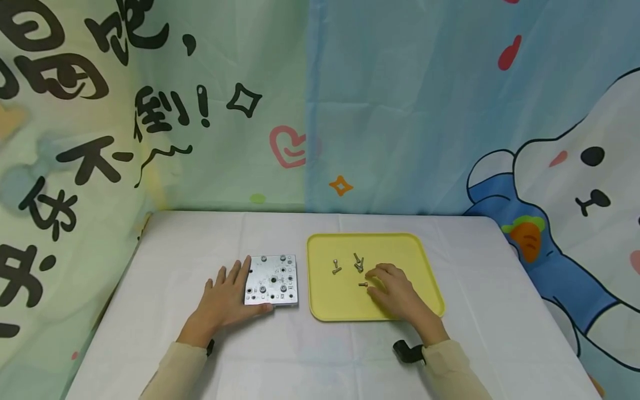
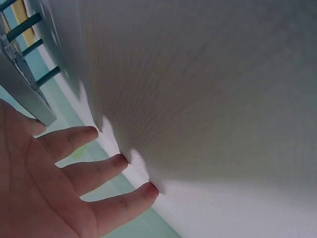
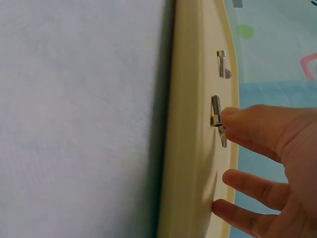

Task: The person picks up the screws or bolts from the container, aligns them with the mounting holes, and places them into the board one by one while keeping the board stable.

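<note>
Where screw (image 1: pixel 363 284) adjoins right hand (image 1: pixel 397 290), contact unclear, plate (image 1: pixel 278 278) partly hidden

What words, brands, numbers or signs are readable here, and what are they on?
"不": the green backdrop, left side.
",": same backdrop, near the top.
"!": same backdrop, below the comma.
Other large characters there: slanted or cut off, not surely readable.
Metal plate: any marks too small to read.
</note>
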The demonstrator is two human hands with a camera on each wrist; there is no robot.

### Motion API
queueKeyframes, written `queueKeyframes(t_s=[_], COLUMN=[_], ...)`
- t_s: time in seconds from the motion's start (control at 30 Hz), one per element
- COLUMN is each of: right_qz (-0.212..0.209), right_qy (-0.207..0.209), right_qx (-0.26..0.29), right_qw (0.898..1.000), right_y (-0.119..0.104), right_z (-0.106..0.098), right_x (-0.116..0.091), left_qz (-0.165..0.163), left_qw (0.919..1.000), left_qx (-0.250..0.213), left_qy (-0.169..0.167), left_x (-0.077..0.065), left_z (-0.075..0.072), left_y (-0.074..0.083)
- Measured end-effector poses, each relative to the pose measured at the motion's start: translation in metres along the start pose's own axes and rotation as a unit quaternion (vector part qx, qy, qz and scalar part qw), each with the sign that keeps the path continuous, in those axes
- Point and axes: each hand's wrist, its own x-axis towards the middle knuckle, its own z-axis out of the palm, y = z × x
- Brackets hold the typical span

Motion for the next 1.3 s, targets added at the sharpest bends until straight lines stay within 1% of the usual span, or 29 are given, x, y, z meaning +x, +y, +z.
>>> queueKeyframes(t_s=[0.2,0.43,0.63,0.87,1.03,1.3], right_qz=[0.006,0.020,0.014,0.022,0.029,0.032], right_qy=[0.014,0.017,0.024,0.006,0.006,0.010], right_qx=[-0.040,-0.059,-0.062,-0.064,-0.058,-0.040], right_qw=[0.999,0.998,0.998,0.998,0.998,0.999], right_y=[-0.0013,-0.0025,-0.0017,-0.0028,-0.0036,-0.0032], right_z=[0.0064,0.0091,0.0102,0.0083,0.0072,0.0084], right_x=[0.0033,0.0054,0.0067,0.0053,0.0067,0.0057], left_qz=[-0.007,-0.012,-0.014,-0.014,-0.013,-0.016], left_qw=[1.0000,0.9999,0.9998,0.9998,0.9999,0.9997], left_qx=[-0.004,-0.002,-0.008,-0.005,-0.005,0.004], left_qy=[-0.004,-0.007,-0.006,-0.011,-0.007,-0.017], left_x=[-0.0004,0.0009,0.0018,0.0013,0.0017,0.0013], left_z=[0.0006,0.0018,0.0010,0.0021,0.0010,0.0026], left_y=[0.0003,-0.0004,-0.0005,-0.0009,0.0002,-0.0013])
